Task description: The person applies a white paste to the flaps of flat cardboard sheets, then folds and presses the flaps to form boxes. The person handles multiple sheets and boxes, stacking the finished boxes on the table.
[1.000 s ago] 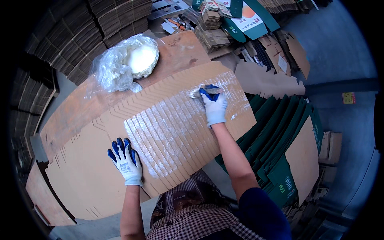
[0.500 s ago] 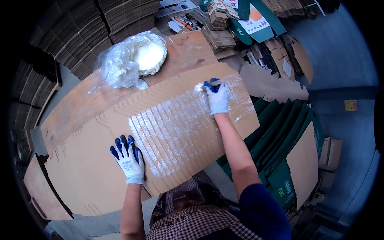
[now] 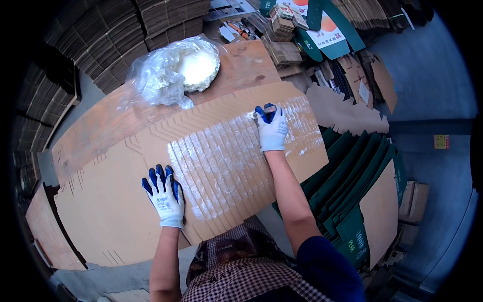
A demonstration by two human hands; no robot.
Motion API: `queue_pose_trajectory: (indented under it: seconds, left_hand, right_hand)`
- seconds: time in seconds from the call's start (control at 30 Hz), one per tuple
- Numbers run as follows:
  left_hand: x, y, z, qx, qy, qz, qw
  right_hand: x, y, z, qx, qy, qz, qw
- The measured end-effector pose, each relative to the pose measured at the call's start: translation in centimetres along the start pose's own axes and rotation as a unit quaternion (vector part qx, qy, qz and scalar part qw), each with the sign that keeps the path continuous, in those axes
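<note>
The left hand (image 3: 165, 197) is pressing flat, fingers spread, on the fanned cardboard blanks (image 3: 121, 201) covering the table, light, stiff sheets likely best pinned by their flat faces, while the right hand (image 3: 272, 129) is gripping a brush (image 3: 268, 108) over their glossy glued edges (image 3: 226, 161)

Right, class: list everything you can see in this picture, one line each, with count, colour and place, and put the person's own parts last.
fanned cardboard blanks: many, tan, overlapped across the table, the middle glossy and wet
table: one, reddish brown, under the blanks
plastic bag of white paste: one, clear, far side of the table
flat cardboard stacks: several, brown, far left
green folded cartons: many, right, on the floor
left hand: white and blue glove, flat on the blanks
right hand: same glove, fingers gripping a small tool on the glossy strip
</note>
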State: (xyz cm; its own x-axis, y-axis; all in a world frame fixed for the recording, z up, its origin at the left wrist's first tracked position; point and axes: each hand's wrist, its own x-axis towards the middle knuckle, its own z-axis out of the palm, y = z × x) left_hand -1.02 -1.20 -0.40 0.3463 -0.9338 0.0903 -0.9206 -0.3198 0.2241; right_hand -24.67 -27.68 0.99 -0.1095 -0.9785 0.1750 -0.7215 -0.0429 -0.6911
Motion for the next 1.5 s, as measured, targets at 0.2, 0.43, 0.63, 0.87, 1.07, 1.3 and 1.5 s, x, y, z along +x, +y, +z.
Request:
queue_pose_trajectory:
  seconds: [0.2, 0.43, 0.63, 0.87, 1.07, 1.3, 1.5]
  left_hand:
    - [0.0, -0.1, 0.2, -0.001, 0.004, 0.002, 1.000]
    - [-0.1, 0.0, 0.4, 0.008, 0.008, 0.007, 1.000]
    - [-0.2, -0.2, 0.9, 0.010, 0.012, 0.016, 1.000]
    - [-0.5, -0.7, 0.8, 0.020, 0.019, 0.021, 0.999]
    - [-0.2, 0.1, 1.0, 0.020, 0.022, 0.021, 0.999]
    - [-0.3, -0.1, 1.0, 0.033, 0.016, 0.013, 0.999]
    - [-0.2, 0.1, 1.0, 0.025, 0.010, 0.016, 1.000]
  right_hand:
    - [-1.6, -1.6, 1.4, 0.036, -0.015, -0.051, 0.998]
    - [-0.7, 3.4, -7.8, -0.122, 0.028, -0.012, 0.992]
    - [-12.2, 5.2, -12.8, -0.048, -0.147, -0.010, 0.988]
    - [-13.4, 5.3, -14.4, -0.081, -0.079, -0.098, 0.989]
    - [-17.5, 7.7, -14.0, -0.150, -0.254, -0.280, 0.913]
    - [-9.7, 11.0, -15.9, -0.163, -0.162, -0.145, 0.962]
    - [-12.6, 10.5, -13.9, -0.201, -0.263, -0.289, 0.898]
